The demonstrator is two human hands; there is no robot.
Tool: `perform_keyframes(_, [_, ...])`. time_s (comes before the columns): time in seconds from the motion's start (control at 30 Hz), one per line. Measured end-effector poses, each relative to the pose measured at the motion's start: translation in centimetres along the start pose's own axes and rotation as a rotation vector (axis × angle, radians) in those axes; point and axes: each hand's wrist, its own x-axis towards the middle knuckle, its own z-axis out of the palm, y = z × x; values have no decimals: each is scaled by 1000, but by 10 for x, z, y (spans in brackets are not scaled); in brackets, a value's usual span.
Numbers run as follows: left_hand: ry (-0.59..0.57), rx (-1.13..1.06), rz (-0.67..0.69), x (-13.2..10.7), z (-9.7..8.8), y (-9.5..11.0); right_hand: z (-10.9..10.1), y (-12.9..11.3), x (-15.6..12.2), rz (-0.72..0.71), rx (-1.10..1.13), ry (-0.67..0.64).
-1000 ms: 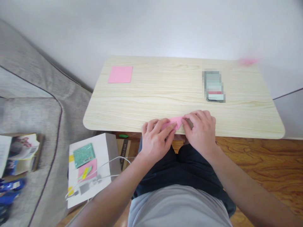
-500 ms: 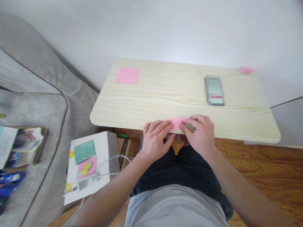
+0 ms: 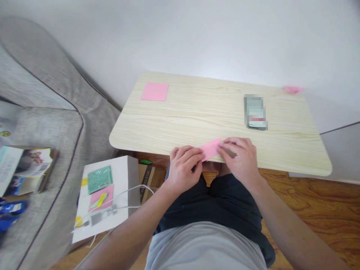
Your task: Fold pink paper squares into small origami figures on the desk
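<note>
A small folded pink paper [image 3: 211, 149] lies at the near edge of the pale wooden table [image 3: 197, 116]. My left hand [image 3: 184, 167] pinches its left end, fingers curled. My right hand [image 3: 241, 159] presses on its right end with bent fingers. Both hands rest against the table's front edge, above my lap.
A pink paper pad [image 3: 155, 91] sits at the table's far left corner. A phone [image 3: 255, 112] lies at the right, and a small pink folded piece [image 3: 293, 89] at the far right corner. A grey sofa [image 3: 42, 112] stands left. A white box [image 3: 104, 195] with cables sits on the floor.
The pink paper now lies flatter and longer between my hands, tilted up to the right. My hands have drawn slightly apart. The camera view shifted a little right.
</note>
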Motion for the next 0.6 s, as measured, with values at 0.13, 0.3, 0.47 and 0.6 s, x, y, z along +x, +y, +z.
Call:
perform_keyframes(0.13, [4, 0, -16, 0, -1, 1, 0, -2, -3, -16, -37, 27])
perform_keyframes(0.3, [15, -13, -4, 3, -3, 0, 0, -4, -7, -64, -79, 41])
perform_keyframes(0.47, [2, -15, -2, 6, -5, 0, -4, -6, -14, -128, -114, 21])
perform_keyframes(0.6, [-17, -6, 4, 10, -4, 3, -10, -4, -11, -165, -124, -13])
